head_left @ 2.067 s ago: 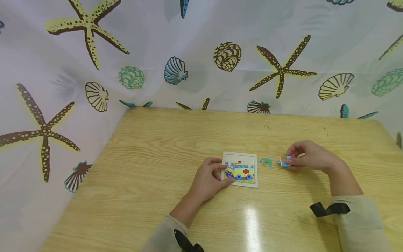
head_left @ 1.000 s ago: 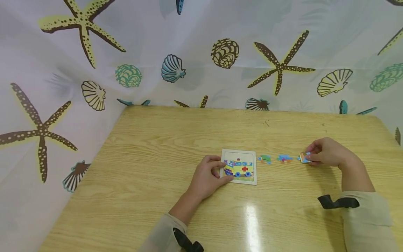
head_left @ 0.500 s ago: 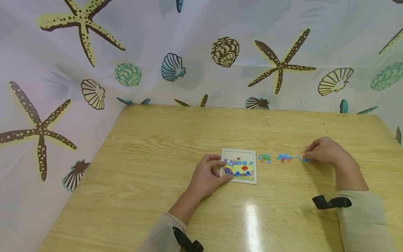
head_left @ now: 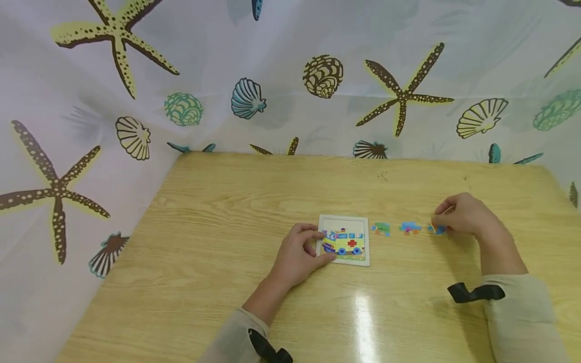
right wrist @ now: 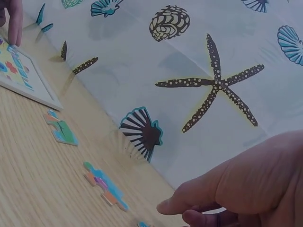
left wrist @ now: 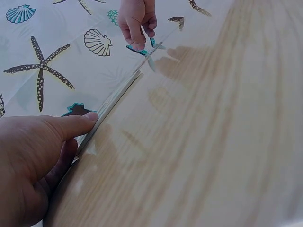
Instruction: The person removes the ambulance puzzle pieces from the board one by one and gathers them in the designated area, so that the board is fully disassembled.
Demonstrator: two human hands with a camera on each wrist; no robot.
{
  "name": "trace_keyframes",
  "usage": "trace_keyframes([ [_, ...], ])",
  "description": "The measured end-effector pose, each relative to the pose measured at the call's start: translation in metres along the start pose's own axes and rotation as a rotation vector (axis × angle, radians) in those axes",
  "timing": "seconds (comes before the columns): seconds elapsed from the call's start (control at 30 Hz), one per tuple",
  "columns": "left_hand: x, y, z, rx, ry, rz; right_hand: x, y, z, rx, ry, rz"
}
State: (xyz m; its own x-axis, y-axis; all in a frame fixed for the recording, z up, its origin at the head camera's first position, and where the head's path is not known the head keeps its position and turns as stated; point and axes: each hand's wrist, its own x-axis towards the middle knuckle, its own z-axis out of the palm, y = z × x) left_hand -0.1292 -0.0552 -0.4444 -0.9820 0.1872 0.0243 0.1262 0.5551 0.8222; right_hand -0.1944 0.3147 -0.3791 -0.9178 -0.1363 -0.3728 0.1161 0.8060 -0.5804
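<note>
Farther right of the puzzle frame (head_left: 333,225) than two seconds ago, the right hand (head_left: 465,217) now has its thumb and fingertips at the end piece (head_left: 439,230); whether they pinch it I cannot tell. Between that piece and the frame lie a blue-and-orange piece (head_left: 410,228) and, just beside the frame, a green piece (head_left: 381,229). The left hand (head_left: 296,256) grips the frame's left side, next to its yellow vehicle picture (head_left: 347,243). Beyond the frame, a shell-printed sheet (head_left: 281,45) borders the wooden table (head_left: 245,201).

A white cloth (head_left: 281,35) printed with brown-and-yellow starfish (head_left: 403,95) and multicoloured seashells (head_left: 324,76) hangs behind the yellowish wood-grain table (head_left: 218,242) and along its left side.
</note>
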Motion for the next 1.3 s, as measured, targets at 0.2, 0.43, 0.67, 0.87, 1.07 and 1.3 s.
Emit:
trace_keyframes([
  [0.2,-0.001,-0.001,0.000,0.001,-0.014,-0.002,0.002,-0.008,0.006,0.022,-0.022,-0.033],
  [0.43,-0.002,-0.001,-0.002,0.006,-0.005,-0.003,0.006,-0.022,0.021,0.111,-0.071,-0.101],
  [0.67,0.001,-0.002,0.000,0.011,-0.010,0.002,0.007,-0.038,0.030,0.151,-0.096,-0.121],
  [0.87,0.000,-0.002,-0.001,0.009,-0.001,-0.009,0.009,-0.054,0.036,0.165,-0.111,-0.148],
  [1.07,-0.001,-0.001,-0.001,0.008,-0.003,-0.014,0.013,-0.069,0.043,0.164,-0.139,-0.177],
  [1.3,-0.001,-0.001,0.000,0.009,-0.002,-0.019,0.022,-0.084,0.054,0.154,-0.171,-0.190],
])
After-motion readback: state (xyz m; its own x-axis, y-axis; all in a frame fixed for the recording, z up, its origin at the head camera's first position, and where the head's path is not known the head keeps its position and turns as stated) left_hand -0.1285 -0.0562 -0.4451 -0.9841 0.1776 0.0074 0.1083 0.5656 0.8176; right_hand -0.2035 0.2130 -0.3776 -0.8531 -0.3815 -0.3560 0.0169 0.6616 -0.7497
